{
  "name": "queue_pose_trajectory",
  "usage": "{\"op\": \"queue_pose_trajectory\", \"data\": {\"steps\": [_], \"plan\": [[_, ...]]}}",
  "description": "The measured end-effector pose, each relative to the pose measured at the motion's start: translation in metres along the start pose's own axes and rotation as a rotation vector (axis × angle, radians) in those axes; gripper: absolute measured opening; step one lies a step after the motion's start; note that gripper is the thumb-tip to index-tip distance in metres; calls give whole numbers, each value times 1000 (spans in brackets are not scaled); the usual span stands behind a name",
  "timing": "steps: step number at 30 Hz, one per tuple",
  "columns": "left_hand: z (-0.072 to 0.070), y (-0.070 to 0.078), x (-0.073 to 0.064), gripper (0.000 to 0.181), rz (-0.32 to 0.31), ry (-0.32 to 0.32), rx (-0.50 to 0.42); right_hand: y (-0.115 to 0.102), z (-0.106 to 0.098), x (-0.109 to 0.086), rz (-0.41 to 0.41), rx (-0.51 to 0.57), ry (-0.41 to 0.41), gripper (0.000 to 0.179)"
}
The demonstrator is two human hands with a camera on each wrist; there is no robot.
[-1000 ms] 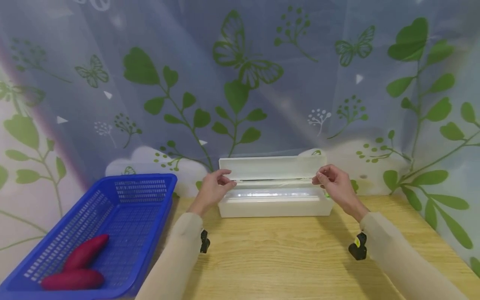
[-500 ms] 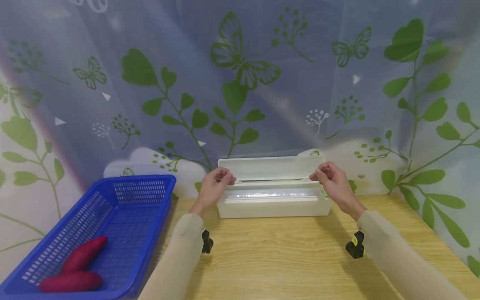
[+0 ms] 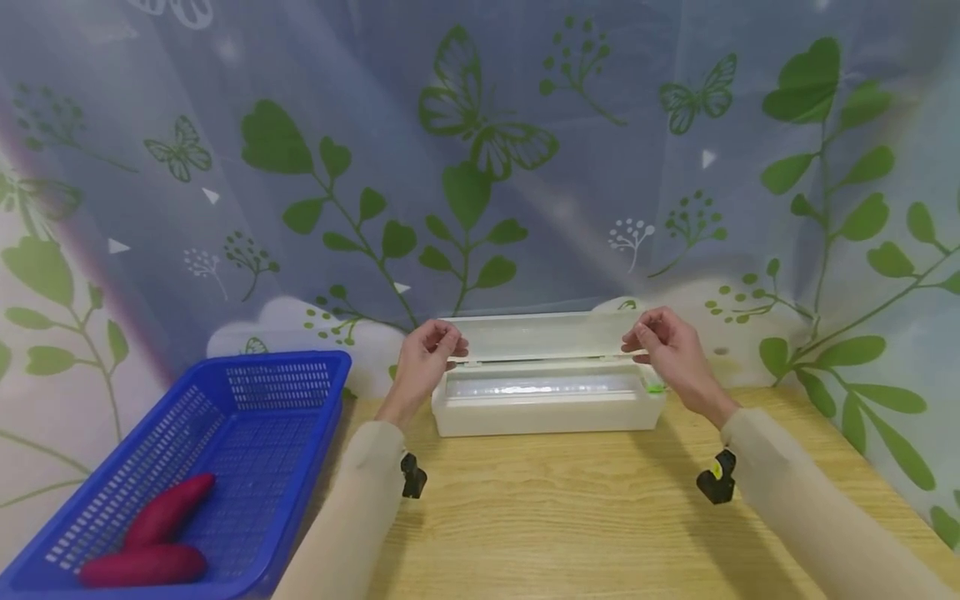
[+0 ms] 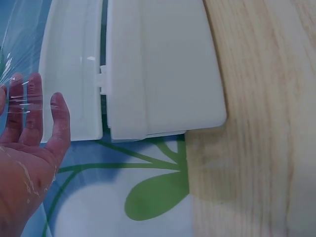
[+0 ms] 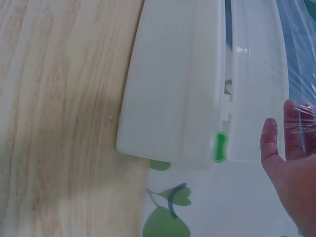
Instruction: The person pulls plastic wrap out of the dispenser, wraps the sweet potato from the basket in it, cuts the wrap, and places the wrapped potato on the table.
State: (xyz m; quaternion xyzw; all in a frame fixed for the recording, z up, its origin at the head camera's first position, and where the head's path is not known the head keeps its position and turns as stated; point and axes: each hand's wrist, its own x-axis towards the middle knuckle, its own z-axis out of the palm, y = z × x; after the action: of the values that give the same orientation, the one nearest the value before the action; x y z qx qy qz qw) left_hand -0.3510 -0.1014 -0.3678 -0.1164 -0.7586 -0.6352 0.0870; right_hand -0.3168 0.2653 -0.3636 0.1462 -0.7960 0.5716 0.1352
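Note:
A white cling film dispenser (image 3: 551, 419) lies lengthwise on the table with its lid (image 3: 540, 336) tipped back. Inside, a shiny clear roll (image 3: 543, 387) shows. My left hand (image 3: 423, 358) is over the box's left end, thumb and fingertips pinching the film. At the right end, my right hand (image 3: 671, 358) pinches the other side. Stretched clear cling film (image 4: 9, 59) crosses the fingers in the left wrist view; in the right wrist view, wrinkled film (image 5: 307, 84) gathers at the fingers. A green piece (image 5: 220, 147) sits at the box's right end.
To the left stands a blue plastic basket (image 3: 262, 442) with two red-skinned sweet potatoes (image 3: 168, 510) in its near end. A leaf-and-butterfly patterned cloth (image 3: 570, 208) hangs right behind the box. Underneath is a wood-grain table (image 3: 540, 517).
Both hands have risen slightly above the dispenser, still pinching the film. More of the roll's opening and the green piece shows now. The basket and box have stayed put.

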Motion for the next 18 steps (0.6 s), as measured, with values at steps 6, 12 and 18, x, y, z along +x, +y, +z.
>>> {"op": "queue_pose_trajectory", "data": {"steps": [6,12,18], "plan": [[-4,6,-2,14,30,-13,14,-7,-2,1,-34,-30,22,28],[-4,12,-4,15,46,-16,5,-10,-4,1,-62,-27,34,23],[-7,19,-7,15,55,-27,-12,-16,-7,1,-65,-11,20,19]]}}
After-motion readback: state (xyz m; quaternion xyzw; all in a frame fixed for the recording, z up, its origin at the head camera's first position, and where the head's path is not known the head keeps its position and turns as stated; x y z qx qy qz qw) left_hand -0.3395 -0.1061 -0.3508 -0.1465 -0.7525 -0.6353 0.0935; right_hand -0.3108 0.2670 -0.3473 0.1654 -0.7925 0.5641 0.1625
